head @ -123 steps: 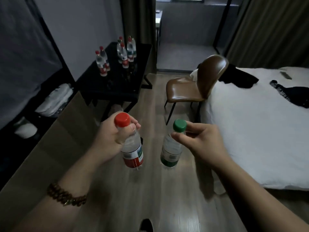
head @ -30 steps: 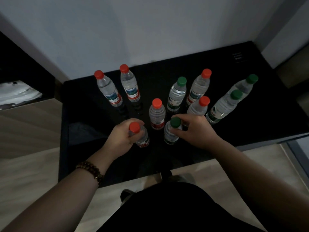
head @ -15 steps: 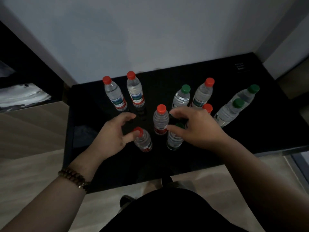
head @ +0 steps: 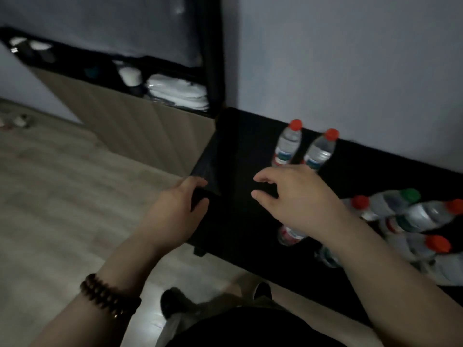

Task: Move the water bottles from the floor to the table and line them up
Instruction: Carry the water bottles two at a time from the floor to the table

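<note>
A black table [head: 240, 151] stands against the wall with several water bottles on it. Two red-capped bottles [head: 286, 144] [head: 320, 151] stand upright near the wall. A blurred cluster of red- and green-capped bottles [head: 411, 216] fills the right edge. The red-labelled bottle [head: 289, 235] and another bottle [head: 327, 256] show partly under my right forearm. My left hand [head: 180, 206] hangs empty over the table's left edge, fingers curled loosely. My right hand [head: 293, 194] hovers empty above the tabletop with fingers apart.
A dark shelf unit [head: 175, 93] with folded white cloths stands left of the table. Wooden floor [head: 62, 196] spreads to the left, with small items [head: 20, 120] lying far left. My feet [head: 175, 304] are at the table's front edge.
Both hands have let go of the two bottles set on the table and drawn back to the left. My view has swung left toward the floor and shelf.
</note>
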A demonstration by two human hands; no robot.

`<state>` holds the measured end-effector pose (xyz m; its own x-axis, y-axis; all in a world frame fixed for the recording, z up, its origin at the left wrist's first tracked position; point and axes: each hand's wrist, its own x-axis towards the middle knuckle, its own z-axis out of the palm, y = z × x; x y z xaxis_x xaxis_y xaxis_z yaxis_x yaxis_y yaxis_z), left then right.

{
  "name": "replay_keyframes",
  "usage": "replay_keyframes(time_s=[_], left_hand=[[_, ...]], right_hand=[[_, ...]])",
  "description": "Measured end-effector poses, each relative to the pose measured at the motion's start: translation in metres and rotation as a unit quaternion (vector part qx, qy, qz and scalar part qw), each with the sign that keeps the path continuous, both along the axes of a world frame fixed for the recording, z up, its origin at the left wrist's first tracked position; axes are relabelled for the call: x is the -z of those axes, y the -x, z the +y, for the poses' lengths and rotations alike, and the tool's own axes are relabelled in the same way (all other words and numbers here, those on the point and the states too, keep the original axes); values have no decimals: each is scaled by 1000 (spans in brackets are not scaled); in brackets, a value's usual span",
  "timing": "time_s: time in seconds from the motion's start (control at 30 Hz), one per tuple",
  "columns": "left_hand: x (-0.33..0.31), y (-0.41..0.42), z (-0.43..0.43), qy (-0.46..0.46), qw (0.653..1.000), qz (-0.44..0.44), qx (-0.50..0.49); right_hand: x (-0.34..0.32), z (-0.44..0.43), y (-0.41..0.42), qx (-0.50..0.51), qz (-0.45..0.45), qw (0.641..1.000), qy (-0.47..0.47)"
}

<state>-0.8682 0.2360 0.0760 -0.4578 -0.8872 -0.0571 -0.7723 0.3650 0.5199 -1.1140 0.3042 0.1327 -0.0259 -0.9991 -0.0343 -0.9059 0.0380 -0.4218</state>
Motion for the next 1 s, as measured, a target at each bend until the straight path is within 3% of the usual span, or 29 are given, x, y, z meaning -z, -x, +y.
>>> replay_keyframes(time_s=[0.3, 0.6, 1.0], left_hand=[[7, -235, -12, -13, 988, -5, -151], [13, -460, -26, -63, 955, 22, -288], [42, -669, -144, -73, 920, 23, -385]], right_hand=[[29, -91, -213, -87, 33, 993, -73], [43, -164, -444, -183, 22, 977, -111], [95, -337, -674, -271, 23, 960, -64]])
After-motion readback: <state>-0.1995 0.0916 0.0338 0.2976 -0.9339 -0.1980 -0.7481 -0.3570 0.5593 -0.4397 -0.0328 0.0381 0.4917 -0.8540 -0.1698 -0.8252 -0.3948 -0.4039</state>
